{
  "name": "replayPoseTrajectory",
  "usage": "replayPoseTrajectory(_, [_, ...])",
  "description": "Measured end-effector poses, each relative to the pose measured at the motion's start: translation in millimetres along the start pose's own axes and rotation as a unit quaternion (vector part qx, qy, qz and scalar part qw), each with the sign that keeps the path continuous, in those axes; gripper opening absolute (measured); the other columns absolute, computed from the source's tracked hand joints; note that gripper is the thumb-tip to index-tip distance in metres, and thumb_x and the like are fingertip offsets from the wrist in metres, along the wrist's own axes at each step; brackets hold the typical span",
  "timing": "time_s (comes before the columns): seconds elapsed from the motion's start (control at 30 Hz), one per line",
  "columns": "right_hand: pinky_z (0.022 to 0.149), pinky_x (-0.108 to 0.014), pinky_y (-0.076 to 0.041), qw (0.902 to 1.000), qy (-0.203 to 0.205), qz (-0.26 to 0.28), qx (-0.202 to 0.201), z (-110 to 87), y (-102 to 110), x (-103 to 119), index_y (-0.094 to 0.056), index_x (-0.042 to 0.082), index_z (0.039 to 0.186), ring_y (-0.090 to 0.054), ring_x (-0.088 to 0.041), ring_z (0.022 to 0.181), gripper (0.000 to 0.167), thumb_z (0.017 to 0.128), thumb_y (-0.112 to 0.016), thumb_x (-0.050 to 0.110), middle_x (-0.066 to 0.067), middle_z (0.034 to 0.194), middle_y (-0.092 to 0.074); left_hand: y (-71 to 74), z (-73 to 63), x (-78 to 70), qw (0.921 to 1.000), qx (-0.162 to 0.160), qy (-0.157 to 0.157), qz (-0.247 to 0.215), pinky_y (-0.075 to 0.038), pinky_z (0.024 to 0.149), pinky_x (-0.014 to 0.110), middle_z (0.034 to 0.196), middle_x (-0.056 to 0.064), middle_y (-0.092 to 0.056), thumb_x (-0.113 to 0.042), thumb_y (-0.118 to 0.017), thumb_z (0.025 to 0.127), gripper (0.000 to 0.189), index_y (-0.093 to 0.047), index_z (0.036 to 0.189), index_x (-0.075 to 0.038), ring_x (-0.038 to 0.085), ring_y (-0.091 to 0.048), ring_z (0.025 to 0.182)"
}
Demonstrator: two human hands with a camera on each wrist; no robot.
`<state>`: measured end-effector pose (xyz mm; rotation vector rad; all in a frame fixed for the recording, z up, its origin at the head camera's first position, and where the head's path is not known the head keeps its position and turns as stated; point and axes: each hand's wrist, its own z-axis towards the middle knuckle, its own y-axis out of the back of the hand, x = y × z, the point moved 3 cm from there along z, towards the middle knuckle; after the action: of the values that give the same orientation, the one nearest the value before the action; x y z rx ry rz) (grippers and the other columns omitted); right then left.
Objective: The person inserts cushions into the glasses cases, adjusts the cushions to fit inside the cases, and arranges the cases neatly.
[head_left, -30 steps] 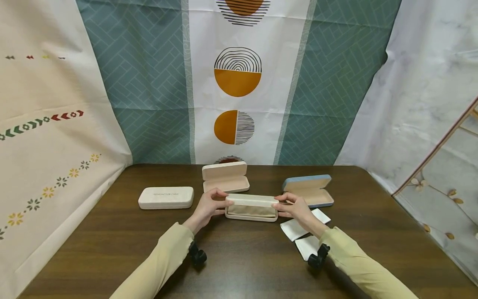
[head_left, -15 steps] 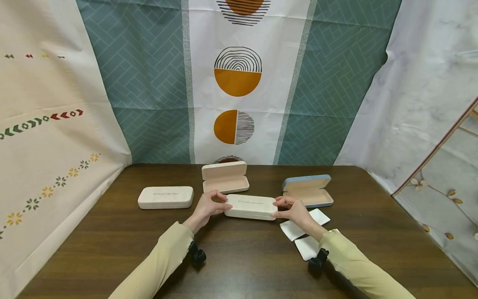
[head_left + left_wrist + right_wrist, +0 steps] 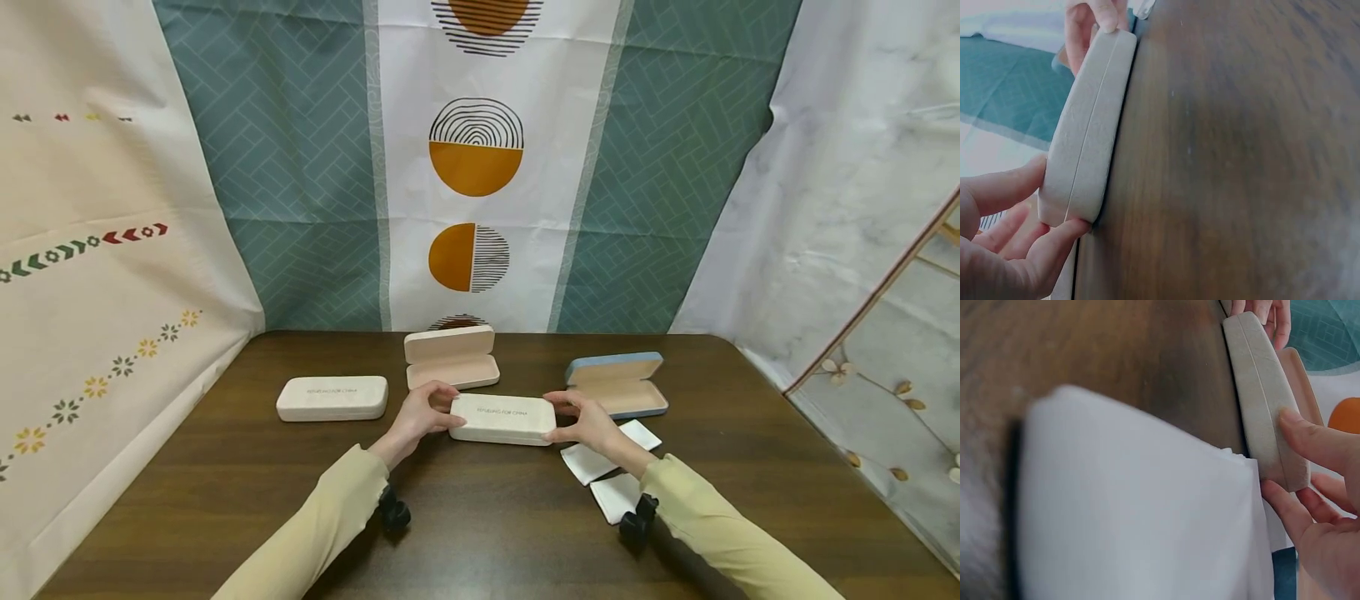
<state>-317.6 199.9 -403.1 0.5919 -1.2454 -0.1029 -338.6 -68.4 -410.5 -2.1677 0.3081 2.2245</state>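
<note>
A cream glasses case [image 3: 503, 417] with small lettering on its lid lies closed on the table between both hands. My left hand [image 3: 420, 419] grips its left end; in the left wrist view the thumb and fingers curl about that end of the case [image 3: 1088, 128]. At the opposite end, my right hand [image 3: 588, 425] pinches the case, and the right wrist view has its fingertips [image 3: 1291, 419] against the case's side. The seam between lid and base runs unbroken along the front. Part of each short end is hidden behind fingers.
Another closed cream case [image 3: 332, 398] sits to the left. Behind stands an open cream case with a pinkish lining [image 3: 453, 360], and at the right an open blue case [image 3: 618, 382]. Two folded white cloths [image 3: 617, 497] lie under and beside the right forearm on the brown table [image 3: 480, 533].
The middle case's lid, partly raised a second ago with the lining showing, has come down shut. Both hands have stayed at its ends; the other cases and cloths have not moved.
</note>
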Motion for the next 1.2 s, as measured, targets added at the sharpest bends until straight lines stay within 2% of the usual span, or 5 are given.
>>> replayPoseTrajectory(0.1, [0.076,-0.044,-0.046,0.9995,0.004,-0.028,0.011,1.7,-1.1,3.4,-0.047,-0.015,0.119,-0.050,-0.041,0.102,0.059,0.069,-0.076,-0.003,-0.027,0.114,-0.046,3.2,-0.5,2.0,0.9999,0.009,0.006,0.008,-0.049,0.062,0.031,0.096,0.015,-0.057,0.010,-0.075,0.067,0.050,-0.052,0.112,0.008,0.024,-0.057,0.084])
replayPoseTrajectory(0.2, [0.078,-0.044,-0.045,0.9990,0.007,-0.042,0.016,9.1,-3.7,-7.7,-0.049,-0.012,0.119,-0.052,-0.037,0.101,0.062,0.067,-0.079,0.003,-0.023,0.114,-0.048,10.2,-0.4,4.6,0.9993,0.023,0.016,0.023,-0.049,0.065,0.032,0.098,0.015,-0.058,0.007,-0.075,0.068,0.054,-0.051,0.116,0.009,0.023,-0.057,0.086])
replayPoseTrajectory(0.6, [0.081,-0.035,-0.044,0.9933,0.026,-0.095,0.059,23.4,-33.5,10.3,-0.056,-0.001,0.108,-0.056,-0.023,0.098,0.058,0.061,-0.085,0.017,-0.009,0.108,-0.057,51.7,-13.4,3.6,0.9940,0.074,0.039,0.070,-0.049,0.068,0.033,0.099,0.016,-0.054,0.003,-0.078,0.067,0.055,-0.050,0.114,0.010,0.023,-0.053,0.086])
replayPoseTrajectory(0.87, [0.080,-0.035,-0.045,0.9906,0.050,-0.099,0.079,34.2,-56.3,21.9,-0.056,-0.003,0.104,-0.056,-0.022,0.093,0.056,0.060,-0.086,0.014,-0.009,0.103,-0.057,77.3,-25.6,2.4,0.9897,0.098,0.023,0.102,-0.050,0.065,0.033,0.095,0.017,-0.051,0.001,-0.078,0.067,0.053,-0.048,0.108,0.011,0.021,-0.053,0.081])
replayPoseTrajectory(1.2, [0.082,-0.034,-0.043,0.9880,0.048,-0.106,0.101,41.4,-81.3,35.3,-0.056,0.000,0.104,-0.055,-0.019,0.094,0.057,0.058,-0.087,0.014,-0.005,0.103,-0.057,103.3,-48.8,0.5,0.9859,0.119,0.004,0.117,-0.049,0.065,0.032,0.094,0.016,-0.053,-0.001,-0.078,0.068,0.046,-0.048,0.101,0.009,0.022,-0.054,0.081])
